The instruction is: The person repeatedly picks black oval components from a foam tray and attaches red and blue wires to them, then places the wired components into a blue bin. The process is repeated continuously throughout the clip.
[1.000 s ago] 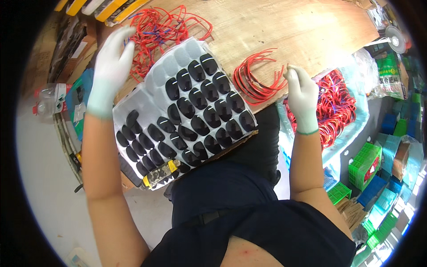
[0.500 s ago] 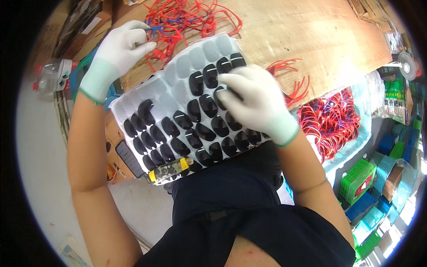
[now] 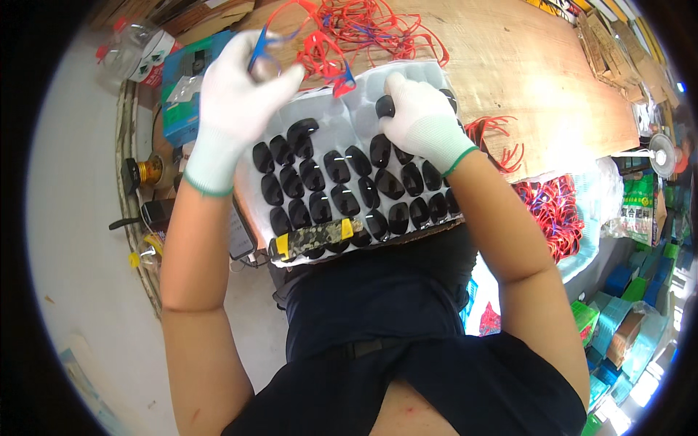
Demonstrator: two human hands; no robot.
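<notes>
My left hand [image 3: 243,91], in a white knit glove, pinches a red and blue eyeglass frame [image 3: 259,49] above the far left of a pale moulded tray [image 3: 320,109]. Rows of dark sunglass lenses [image 3: 337,167] stand in the tray's pockets. My right hand [image 3: 422,109], gloved the same way, is over the tray's far right part, its thumb and fingers closed around a dark lens [image 3: 384,106]. The glove covers some lenses behind it. A camouflage-patterned bar with yellow ends [image 3: 318,237] lies along the tray's near left edge.
A tangled pile of red frames [image 3: 392,33] lies on the wooden table [image 3: 538,80] beyond the tray. More red frames fill a light blue basket [image 3: 592,218] at right. A phone [image 3: 240,236], a blue box [image 3: 190,94] and a plastic bottle [image 3: 142,54] are at left.
My left hand has lifted a red and blue frame off the pile toward me. My right hand has moved to the tray's far side and closed around a lens. The view has shifted.
</notes>
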